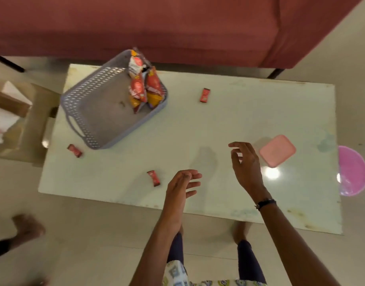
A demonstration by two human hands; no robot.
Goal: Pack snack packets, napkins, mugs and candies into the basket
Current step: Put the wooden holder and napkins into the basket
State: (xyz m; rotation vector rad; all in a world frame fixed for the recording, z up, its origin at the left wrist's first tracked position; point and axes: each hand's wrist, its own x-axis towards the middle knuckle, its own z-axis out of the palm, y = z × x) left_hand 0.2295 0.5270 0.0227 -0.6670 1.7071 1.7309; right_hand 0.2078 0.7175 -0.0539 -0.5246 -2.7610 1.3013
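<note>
The grey basket (107, 112) sits at the far left of the pale worktop (218, 112), with red and orange snack packets (145, 85) leaning against its right wall; one red candy (204, 95) lies just right of the basket, another (74, 150) near its front left corner, a third (153, 178) well in front of it; both hands hover empty, the left hand (182, 183) with fingers loosely spread, the right hand (246, 162) with fingers curled apart, beside a pink lid (277, 150)
</note>
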